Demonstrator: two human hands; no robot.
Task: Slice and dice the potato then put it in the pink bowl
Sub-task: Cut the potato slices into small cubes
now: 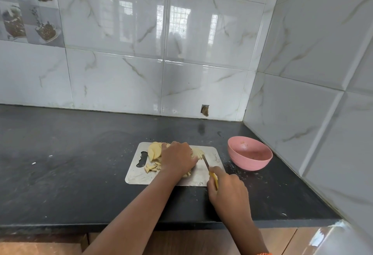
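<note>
While left hand [178,159] presses pale potato slices [154,150], right hand [227,189] grips knife [210,171].

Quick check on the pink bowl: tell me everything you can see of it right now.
The pink bowl is round, matte, and looks like plastic. It stands upright on the black countertop, to the right of the metal cutting board and apart from it, close to the tiled corner wall. Neither hand touches it. Inside are only a few pale crumbs or smears on the wall and bottom; no potato pieces are in it yet.
</note>
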